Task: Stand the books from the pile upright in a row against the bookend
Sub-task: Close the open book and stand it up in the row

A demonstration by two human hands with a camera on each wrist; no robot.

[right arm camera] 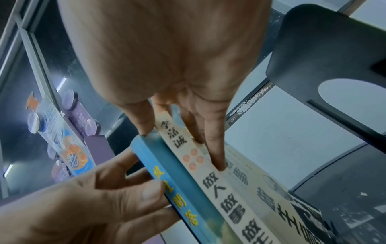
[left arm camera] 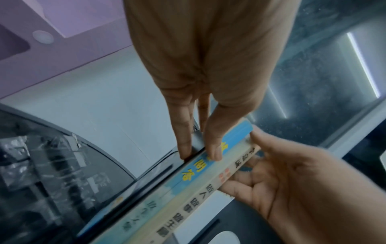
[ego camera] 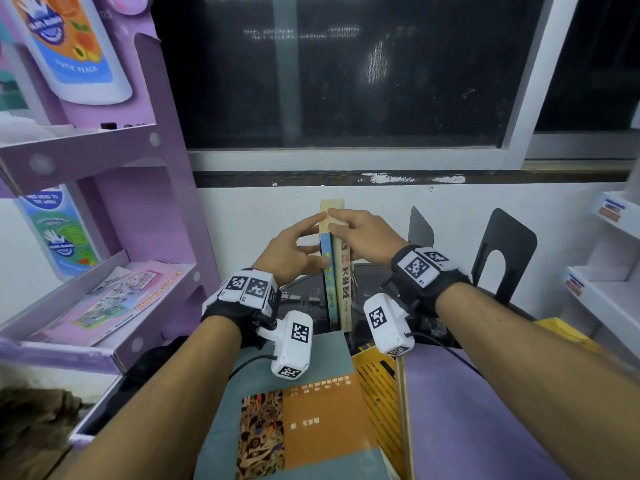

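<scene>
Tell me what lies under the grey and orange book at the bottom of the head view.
Under the grey and orange book a yellow book sticks out on its right side. How much of the yellow book is covered, and whether more books lie beneath, cannot be seen.

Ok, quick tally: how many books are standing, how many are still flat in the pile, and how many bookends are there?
Standing books: 2 (blue-spined book, cream-spined book)
Flat pile books visible: 2 (grey book, orange book)
Black bookends: 2 (near bookend, far bookend)
Total: 6

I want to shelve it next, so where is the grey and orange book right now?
In the head view the grey and orange book lies flat at bottom centre, beside the yellow book.
</scene>
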